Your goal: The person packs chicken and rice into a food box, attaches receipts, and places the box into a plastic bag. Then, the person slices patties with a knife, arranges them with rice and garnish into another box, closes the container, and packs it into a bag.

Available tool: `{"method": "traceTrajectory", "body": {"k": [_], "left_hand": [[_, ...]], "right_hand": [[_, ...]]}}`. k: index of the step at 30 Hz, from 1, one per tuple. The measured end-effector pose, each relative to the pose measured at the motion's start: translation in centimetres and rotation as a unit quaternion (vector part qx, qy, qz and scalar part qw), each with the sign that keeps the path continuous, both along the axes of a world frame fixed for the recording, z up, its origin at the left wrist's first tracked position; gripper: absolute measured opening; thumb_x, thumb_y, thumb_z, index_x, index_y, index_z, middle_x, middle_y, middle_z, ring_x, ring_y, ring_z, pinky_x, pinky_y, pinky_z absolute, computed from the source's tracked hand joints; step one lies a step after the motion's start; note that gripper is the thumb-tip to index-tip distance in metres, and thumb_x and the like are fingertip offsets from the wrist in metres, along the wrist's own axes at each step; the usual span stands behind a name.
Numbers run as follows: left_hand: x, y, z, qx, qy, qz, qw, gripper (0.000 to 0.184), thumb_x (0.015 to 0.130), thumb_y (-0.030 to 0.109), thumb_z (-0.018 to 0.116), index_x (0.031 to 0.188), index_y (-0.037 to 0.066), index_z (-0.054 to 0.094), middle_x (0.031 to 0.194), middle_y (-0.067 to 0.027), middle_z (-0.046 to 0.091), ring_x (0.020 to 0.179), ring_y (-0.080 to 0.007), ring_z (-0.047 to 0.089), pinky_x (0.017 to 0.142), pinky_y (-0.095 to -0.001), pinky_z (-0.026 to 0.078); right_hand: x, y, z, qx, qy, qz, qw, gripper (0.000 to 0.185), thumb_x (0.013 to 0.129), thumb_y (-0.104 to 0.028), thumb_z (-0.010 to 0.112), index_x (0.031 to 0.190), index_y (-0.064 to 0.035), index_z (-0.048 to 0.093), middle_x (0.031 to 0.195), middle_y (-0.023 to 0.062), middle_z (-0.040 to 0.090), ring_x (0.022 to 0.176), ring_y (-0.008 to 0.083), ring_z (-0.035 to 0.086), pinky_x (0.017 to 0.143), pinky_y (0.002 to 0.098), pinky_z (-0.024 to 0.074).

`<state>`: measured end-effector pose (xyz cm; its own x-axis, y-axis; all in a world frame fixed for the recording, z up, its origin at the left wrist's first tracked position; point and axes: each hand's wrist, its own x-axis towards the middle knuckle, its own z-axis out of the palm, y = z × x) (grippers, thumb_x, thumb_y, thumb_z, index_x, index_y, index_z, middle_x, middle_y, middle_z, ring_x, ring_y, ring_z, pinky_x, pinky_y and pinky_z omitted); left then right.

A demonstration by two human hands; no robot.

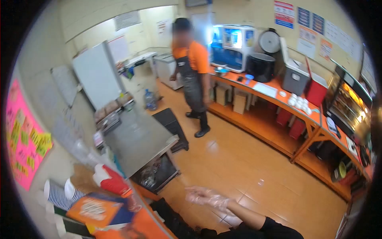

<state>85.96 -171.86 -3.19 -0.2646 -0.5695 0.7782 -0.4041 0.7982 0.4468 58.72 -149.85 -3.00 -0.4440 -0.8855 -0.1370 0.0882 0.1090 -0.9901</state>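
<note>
My right hand [209, 200], in a clear plastic glove, reaches out from a black sleeve at the bottom. It hangs above the tiled floor, its fingers stretched toward the left and slightly blurred. Nothing shows in its grasp. I cannot make out my left hand. To the left of my right hand is an orange counter [149, 223] with an orange and dark-blue box [95, 211] on it. Behind the box are a red and white item [113, 181], a brown paper bag [82, 179] and striped paper cups [57, 193].
A steel table [137, 137] stands ahead, with a black bin-like object [171, 125] beside it. Further on, a co-worker [191, 75] in an orange shirt and dark apron stands on the floor. Along the right runs an orange counter [266, 89] with a black pot [260, 67] and coolers [294, 75].
</note>
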Motion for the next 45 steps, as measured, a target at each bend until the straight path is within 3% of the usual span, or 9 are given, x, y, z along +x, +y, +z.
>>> {"method": "traceTrajectory", "body": {"k": [6, 12, 14, 21, 26, 29, 33, 39, 45], "left_hand": [[-22.5, 25.3, -4.5, 0.051, -0.056, -0.382, 0.921, 0.018, 0.083, 0.007, 0.058, 0.097, -0.002, 0.065, 0.082, -0.0161, 0.058, 0.077, -0.0340, 0.053, 0.073, -0.0423, 0.043], [-31.6, 47.2, -3.4, -0.015, -0.120, -0.630, 0.767, 0.017, 0.083, 0.008, 0.058, 0.094, -0.001, 0.067, 0.090, -0.0166, 0.057, 0.087, -0.0335, 0.053, 0.078, -0.0456, 0.039], [-34.3, 48.0, -1.2, -0.032, -0.145, -0.731, 0.666, 0.019, 0.083, 0.009, 0.057, 0.097, -0.001, 0.066, 0.095, -0.0181, 0.059, 0.091, -0.0360, 0.053, 0.079, -0.0466, 0.039], [-45.5, 65.2, -1.5, 0.044, -0.150, -0.795, 0.587, 0.027, 0.082, 0.013, 0.058, 0.105, -0.001, 0.062, 0.104, -0.0211, 0.061, 0.099, -0.0413, 0.055, 0.082, -0.0500, 0.041], [-56.4, 76.7, -4.2, -0.100, -0.333, -0.785, 0.512, 0.040, 0.082, 0.018, 0.060, 0.117, 0.001, 0.057, 0.107, -0.0199, 0.058, 0.107, -0.0384, 0.053, 0.089, -0.0496, 0.040], [-61.9, 84.1, -1.9, -0.108, -0.306, -0.791, 0.519, 0.053, 0.082, 0.030, 0.064, 0.125, 0.002, 0.052, 0.114, -0.0215, 0.052, 0.114, -0.0377, 0.045, 0.100, -0.0478, 0.032], [-68.1, 92.9, 1.2, -0.088, -0.187, -0.859, 0.468, 0.056, 0.090, 0.037, 0.058, 0.134, 0.006, 0.046, 0.117, -0.0154, 0.046, 0.118, -0.0338, 0.041, 0.101, -0.0467, 0.029], [-77.8, 103.7, -2.6, -0.051, -0.238, -0.857, 0.454, 0.030, 0.086, 0.022, 0.059, 0.113, 0.009, 0.060, 0.117, -0.0135, 0.046, 0.113, -0.0333, 0.041, 0.097, -0.0477, 0.029], [-92.7, 106.1, -1.1, -0.036, -0.224, -0.752, 0.619, 0.021, 0.082, 0.013, 0.060, 0.103, 0.012, 0.062, 0.115, -0.0108, 0.046, 0.110, -0.0322, 0.043, 0.094, -0.0475, 0.030]], "right_hand": [[-6.1, 18.1, 2.6, 0.103, 0.267, -0.251, 0.925, 0.091, 0.080, -0.052, 0.069, 0.149, -0.0149, 0.023, 0.132, 0.0235, 0.051, 0.111, 0.0398, 0.057, 0.087, 0.0450, 0.0479], [-7.5, 41.7, 3.4, 0.171, 0.275, -0.502, 0.802, 0.058, 0.085, -0.037, 0.059, 0.137, -0.0150, 0.042, 0.127, 0.0163, 0.055, 0.114, 0.0398, 0.053, 0.095, 0.0465, 0.0449], [-7.8, 42.8, 2.5, 0.242, 0.307, -0.560, 0.730, 0.051, 0.087, -0.037, 0.057, 0.130, -0.0134, 0.047, 0.126, 0.0165, 0.055, 0.116, 0.0391, 0.052, 0.096, 0.0442, 0.0441], [-13.6, 56.7, 2.9, 0.307, 0.301, -0.632, 0.644, 0.050, 0.087, -0.039, 0.056, 0.129, -0.0123, 0.049, 0.127, 0.0169, 0.054, 0.117, 0.0381, 0.052, 0.097, 0.0434, 0.0437], [-24.0, 66.7, 1.7, 0.322, 0.254, -0.663, 0.626, 0.050, 0.087, -0.040, 0.055, 0.128, -0.0115, 0.050, 0.128, 0.0171, 0.053, 0.117, 0.0374, 0.051, 0.097, 0.0428, 0.0434], [-30.5, 76.7, -3.5, 0.258, 0.113, -0.731, 0.622, 0.059, 0.091, -0.049, 0.052, 0.134, -0.0092, 0.048, 0.132, 0.0177, 0.051, 0.119, 0.0321, 0.051, 0.098, 0.0410, 0.0421], [-33.8, 90.0, -0.9, 0.238, -0.005, -0.823, 0.516, 0.059, 0.094, -0.051, 0.047, 0.135, -0.0091, 0.047, 0.133, 0.0140, 0.051, 0.118, 0.0258, 0.050, 0.096, 0.0373, 0.0425], [-37.3, 116.4, -10.5, 0.177, -0.007, -0.886, 0.429, 0.062, 0.088, -0.052, 0.056, 0.126, -0.0029, 0.053, 0.117, 0.0121, 0.057, 0.098, 0.0232, 0.058, 0.071, 0.0368, 0.0493], [-48.6, 133.5, -11.3, 0.153, -0.106, -0.836, 0.517, 0.062, 0.084, -0.045, 0.066, 0.128, -0.0029, 0.053, 0.113, 0.0079, 0.060, 0.096, 0.0189, 0.057, 0.076, 0.0342, 0.0464]]}}
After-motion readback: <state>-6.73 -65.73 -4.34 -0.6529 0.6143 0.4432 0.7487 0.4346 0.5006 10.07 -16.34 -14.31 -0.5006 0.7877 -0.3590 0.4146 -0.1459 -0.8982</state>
